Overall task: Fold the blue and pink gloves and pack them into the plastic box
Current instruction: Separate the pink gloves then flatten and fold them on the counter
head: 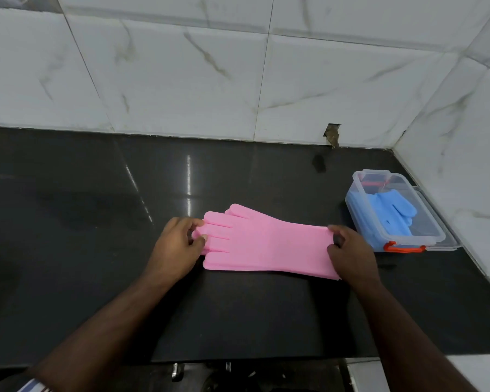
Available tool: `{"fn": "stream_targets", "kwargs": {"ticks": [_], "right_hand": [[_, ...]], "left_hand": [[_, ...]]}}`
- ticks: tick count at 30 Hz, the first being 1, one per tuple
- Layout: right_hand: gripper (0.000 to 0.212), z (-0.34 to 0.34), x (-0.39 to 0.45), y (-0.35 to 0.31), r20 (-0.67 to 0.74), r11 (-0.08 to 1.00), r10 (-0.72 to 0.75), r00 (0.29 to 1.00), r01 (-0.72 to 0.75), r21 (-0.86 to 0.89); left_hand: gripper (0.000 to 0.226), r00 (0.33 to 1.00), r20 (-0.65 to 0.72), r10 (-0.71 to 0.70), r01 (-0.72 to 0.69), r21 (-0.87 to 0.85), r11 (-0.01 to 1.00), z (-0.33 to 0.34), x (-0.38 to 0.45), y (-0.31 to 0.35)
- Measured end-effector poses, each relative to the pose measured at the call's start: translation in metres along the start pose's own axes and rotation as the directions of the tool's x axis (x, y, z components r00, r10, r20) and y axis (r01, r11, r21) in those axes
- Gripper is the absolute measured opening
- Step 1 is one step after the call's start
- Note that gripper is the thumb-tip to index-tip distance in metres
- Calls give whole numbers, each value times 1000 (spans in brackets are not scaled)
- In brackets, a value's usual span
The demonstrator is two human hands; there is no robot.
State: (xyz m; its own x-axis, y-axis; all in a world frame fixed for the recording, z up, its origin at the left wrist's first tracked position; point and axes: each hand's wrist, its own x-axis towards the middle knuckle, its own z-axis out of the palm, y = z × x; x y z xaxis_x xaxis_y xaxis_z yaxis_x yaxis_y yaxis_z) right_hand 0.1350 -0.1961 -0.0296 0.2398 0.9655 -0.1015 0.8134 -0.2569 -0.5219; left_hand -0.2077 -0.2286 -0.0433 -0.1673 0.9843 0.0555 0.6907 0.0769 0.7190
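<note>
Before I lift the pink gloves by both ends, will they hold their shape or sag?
Probably sag: the pink gloves lie flat and thin on the counter, so the middle would likely droop. They look smooth and rubbery, so possibly slippery. The left hand pinches the fingertips and the right hand the cuff.

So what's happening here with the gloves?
A person is packing gloves away. The blue gloves already lie in the clear plastic box at the right of the black counter. The pink gloves lie flat and unfolded on the counter; the left hand pinches their fingertips and the right hand grips the cuff end.
</note>
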Motion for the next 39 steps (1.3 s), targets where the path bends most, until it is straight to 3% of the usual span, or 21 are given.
{"fn": "stream_targets", "kwargs": {"ticks": [3, 8, 12, 17, 20, 22, 24, 26, 28, 32, 35, 39], "right_hand": [[57, 2, 21, -2, 34, 998, 39, 999, -37, -42], [47, 8, 38, -6, 18, 1000, 19, 1000, -19, -6], [37, 10, 46, -8, -30, 997, -24, 999, 26, 70], [28, 12, 54, -10, -161, 988, -73, 984, 93, 123], [37, 13, 54, -15, -97, 994, -100, 990, 94, -64], [41, 16, 51, -25, -101, 958, -207, 973, 181, -221], [40, 24, 50, -46, -75, 922, -355, 932, 335, -196], [38, 37, 50, -72, 46, 894, -444, 895, 446, -55], [38, 51, 51, -98, 157, 884, -464, 872, 468, 16], [43, 71, 57, -133, 274, 887, -421, 865, 455, -73], [42, 77, 61, -144, 272, 894, -408, 871, 442, -72], [40, 75, 55, -148, 130, 880, -474, 871, 474, 32]], "left_hand": [[19, 993, 25, -119, 120, -34, 992, 4, 14, -3], [20, 966, 8, -259, 259, -39, 965, 8, 19, -2], [5, 955, 10, -295, 295, -38, 955, 8, 25, -2], [8, 959, -41, -281, 274, -124, 954, 5, 39, 4], [5, 962, -7, -274, 272, -82, 959, 2, 46, 5], [2, 959, 30, -281, 283, -75, 956, 2, 46, 0], [9, 948, 50, -315, 318, -129, 939, 2, 45, -4], [18, 940, 61, -337, 342, -171, 924, 2, 43, -4], [21, 942, 80, -325, 334, -158, 929, 3, 40, -3], [19, 956, 92, -279, 290, -139, 947, 4, 32, -4], [15, 958, 80, -274, 284, -166, 944, 6, 28, -6], [9, 956, 53, -290, 294, -223, 929, 10, 28, -8]]}}
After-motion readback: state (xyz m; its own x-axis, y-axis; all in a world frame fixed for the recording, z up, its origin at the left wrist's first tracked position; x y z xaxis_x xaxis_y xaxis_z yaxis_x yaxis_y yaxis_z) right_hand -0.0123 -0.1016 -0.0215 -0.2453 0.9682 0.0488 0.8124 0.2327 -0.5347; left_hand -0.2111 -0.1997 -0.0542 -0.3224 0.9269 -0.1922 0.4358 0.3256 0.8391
